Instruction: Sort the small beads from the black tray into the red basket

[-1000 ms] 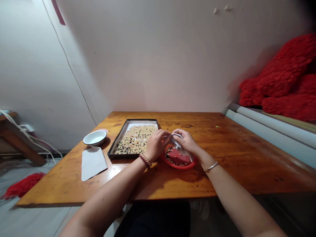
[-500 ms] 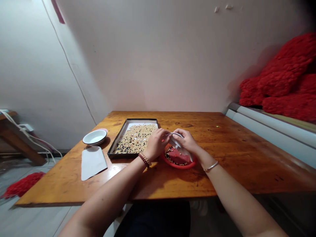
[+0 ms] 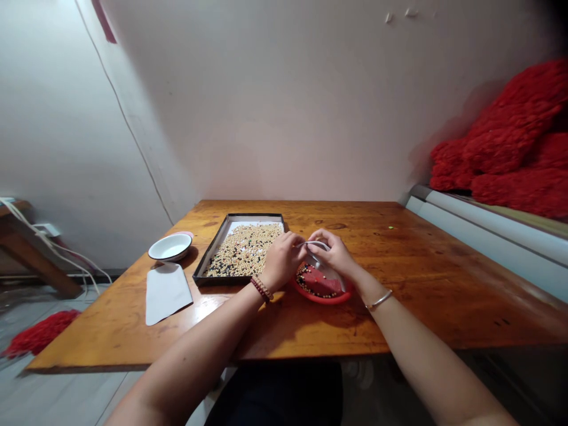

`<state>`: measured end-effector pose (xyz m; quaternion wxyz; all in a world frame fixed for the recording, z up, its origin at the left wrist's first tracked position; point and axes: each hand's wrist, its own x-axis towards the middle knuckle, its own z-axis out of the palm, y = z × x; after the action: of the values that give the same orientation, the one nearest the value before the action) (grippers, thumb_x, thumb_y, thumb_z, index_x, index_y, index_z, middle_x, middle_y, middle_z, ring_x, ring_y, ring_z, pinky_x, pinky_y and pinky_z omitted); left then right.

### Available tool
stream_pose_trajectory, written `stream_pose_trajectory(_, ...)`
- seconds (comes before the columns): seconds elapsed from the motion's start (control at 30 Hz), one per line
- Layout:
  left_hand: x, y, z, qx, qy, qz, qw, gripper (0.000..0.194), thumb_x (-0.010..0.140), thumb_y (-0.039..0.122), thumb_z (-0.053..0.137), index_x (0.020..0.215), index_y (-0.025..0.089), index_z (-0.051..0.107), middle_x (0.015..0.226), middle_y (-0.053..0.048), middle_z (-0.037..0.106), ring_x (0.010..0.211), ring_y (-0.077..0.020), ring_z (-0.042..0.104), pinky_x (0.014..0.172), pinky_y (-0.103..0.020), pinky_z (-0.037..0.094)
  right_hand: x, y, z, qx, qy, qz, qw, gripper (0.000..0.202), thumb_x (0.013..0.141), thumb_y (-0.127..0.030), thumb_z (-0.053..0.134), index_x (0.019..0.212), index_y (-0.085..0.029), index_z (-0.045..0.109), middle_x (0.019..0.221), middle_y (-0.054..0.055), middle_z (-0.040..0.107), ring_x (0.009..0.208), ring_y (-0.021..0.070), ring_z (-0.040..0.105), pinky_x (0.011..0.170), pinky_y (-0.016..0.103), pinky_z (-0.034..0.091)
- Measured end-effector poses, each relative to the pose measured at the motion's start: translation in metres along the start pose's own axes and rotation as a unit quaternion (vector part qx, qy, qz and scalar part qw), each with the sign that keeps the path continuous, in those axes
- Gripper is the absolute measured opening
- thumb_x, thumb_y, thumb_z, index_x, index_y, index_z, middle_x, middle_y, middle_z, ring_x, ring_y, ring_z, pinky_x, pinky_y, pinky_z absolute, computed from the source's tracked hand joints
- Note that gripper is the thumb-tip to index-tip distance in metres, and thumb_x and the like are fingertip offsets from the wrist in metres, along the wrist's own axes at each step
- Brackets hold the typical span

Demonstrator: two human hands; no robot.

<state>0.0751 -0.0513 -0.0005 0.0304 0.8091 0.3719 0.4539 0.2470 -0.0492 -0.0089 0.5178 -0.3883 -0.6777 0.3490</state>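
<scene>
My left hand [image 3: 283,258] and my right hand [image 3: 335,253] meet above a red round basket [image 3: 326,300], fingers closed on a thin pale strip [image 3: 318,243]. The strip bows up between them, and a pale band runs down by the basket's right side; whether they are one piece I cannot tell. Inside the basket lie small tan and dark beads or beans [image 3: 327,294] around its edge. Just left of my left hand, a shallow black-edged tray [image 3: 228,281] holds many more small round pieces [image 3: 242,251], mostly tan, some dark. My fingertips are partly hidden.
A white enamel bowl [image 3: 170,245] with a dark rim stands left of the tray, behind a flat white card [image 3: 168,294]. Both are on the wooden table [image 3: 381,331]. Red fluffy bundles [image 3: 510,154] are piled at right; another red heap [image 3: 42,333] lies on the floor.
Both hands have shifted very slightly, and the strip between them is a little flatter. The basket and tray stay in place.
</scene>
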Motion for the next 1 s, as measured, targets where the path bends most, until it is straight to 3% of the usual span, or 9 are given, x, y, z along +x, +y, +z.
stream_pose_trajectory(0.3, -0.001, -0.001, 0.0, 0.0, 0.003, 0.007, 1.0, 0.016, 0.092, 0.032, 0.053, 0.083, 0.018, 0.056, 0.081, -0.002, 0.059, 0.077, -0.0143, 0.053, 0.07, -0.027, 0.044, 0.0, -0.002, -0.001, -0.034, 0.01, -0.015, 0.999, 0.031, 0.081, -0.048, 0.061, 0.078, -0.017, 0.064, 0.072, 0.002, 0.062, 0.066, 0.0146, 0.055, 0.062, 0.025, 0.043)
stream_pose_trajectory(0.43, -0.001, 0.0, -0.001, -0.039, 0.015, 0.017, 0.999, 0.011, 0.092, 0.028, 0.056, 0.098, 0.02, 0.06, 0.092, -0.003, 0.063, 0.085, -0.0145, 0.057, 0.076, -0.028, 0.047, 0.001, -0.004, -0.001, -0.027, 0.01, -0.018, 0.999, 0.031, 0.083, -0.048, 0.059, 0.079, -0.019, 0.066, 0.074, 0.002, 0.065, 0.069, 0.016, 0.058, 0.066, 0.027, 0.045)
stream_pose_trajectory(0.7, 0.0, -0.001, -0.001, -0.023, 0.005, 0.019, 1.0, 0.011, 0.094, 0.022, 0.051, 0.092, 0.02, 0.062, 0.09, -0.002, 0.065, 0.086, -0.0152, 0.058, 0.081, -0.029, 0.046, 0.002, -0.002, -0.001, -0.025, 0.009, 0.0, 1.0, 0.029, 0.079, -0.047, 0.062, 0.078, -0.018, 0.066, 0.074, 0.002, 0.065, 0.07, 0.0161, 0.057, 0.068, 0.029, 0.046)
stream_pose_trajectory(1.0, -0.002, 0.003, -0.003, 0.007, 0.003, 0.029, 1.0, 0.013, 0.095, 0.024, 0.048, 0.089, 0.018, 0.059, 0.089, -0.004, 0.063, 0.082, -0.0152, 0.056, 0.075, -0.028, 0.045, 0.001, -0.01, -0.01, 0.025, -0.069, 0.054, 0.996, 0.036, 0.073, -0.051, 0.069, 0.082, -0.016, 0.071, 0.075, 0.003, 0.066, 0.067, 0.0149, 0.058, 0.062, 0.027, 0.046)
